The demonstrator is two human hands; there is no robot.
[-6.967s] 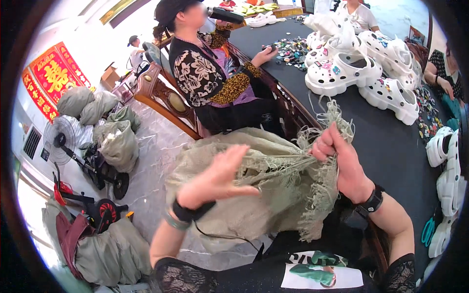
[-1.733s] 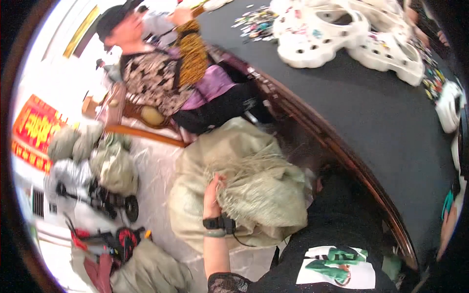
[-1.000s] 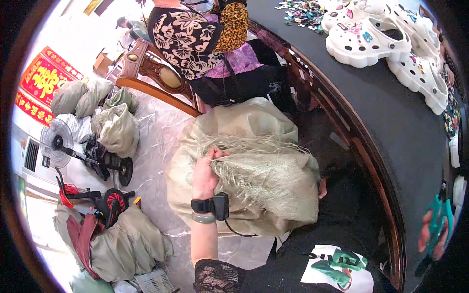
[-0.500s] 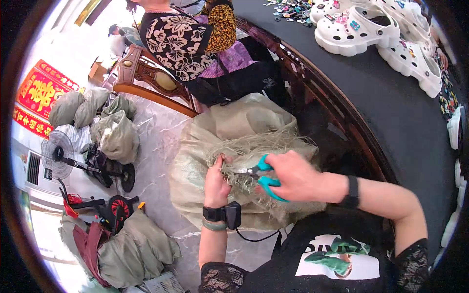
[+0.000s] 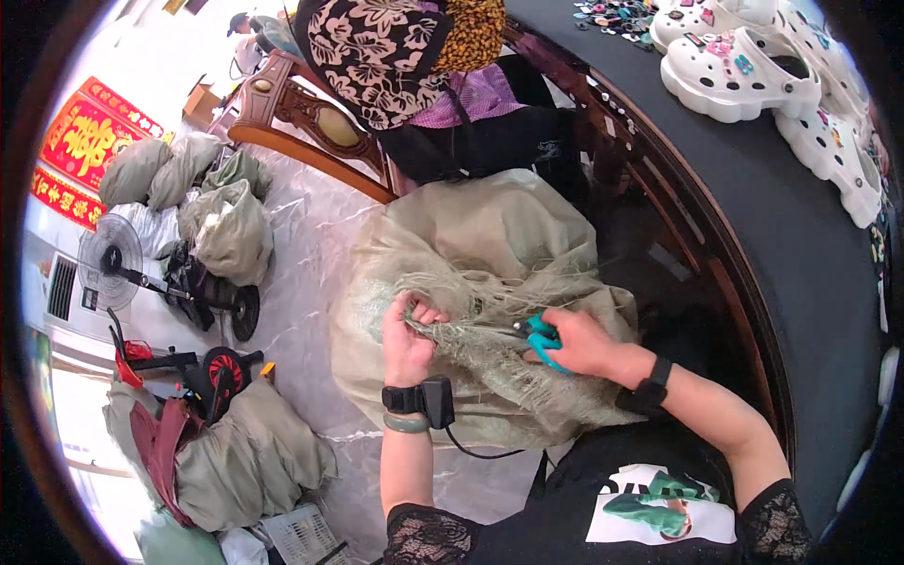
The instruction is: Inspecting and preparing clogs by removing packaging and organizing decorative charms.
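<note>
A large beige woven sack [image 5: 405, 235] fills the space before me, its mouth frayed into loose strands. My left hand [image 5: 411, 341] is closed on a gathered piece of that frayed edge, pulling it into a taut ridge toward the right. My right hand [image 5: 589, 345] grips a pair of scissors [image 5: 540, 341] by the teal handles. Their pivot shows just left of the handles, beside the stretched fabric; most of the blades cannot be made out among the strands. What the sack holds is hidden.
A dark table [image 5: 725, 188] with a carved wooden edge curves along my right, bearing white clogs [image 5: 739, 75] and small charms [image 5: 617, 21]. Beyond the sack, another person [image 5: 377, 56] sits on a wooden chair [image 5: 320, 127]. Several filled sacks [image 5: 231, 231] and a fan [image 5: 113, 259] stand left.
My right hand and the scissors have moved right and slightly down, away from my left hand. The sack edge between my hands is now drawn out straighter. The view has shifted slightly.
</note>
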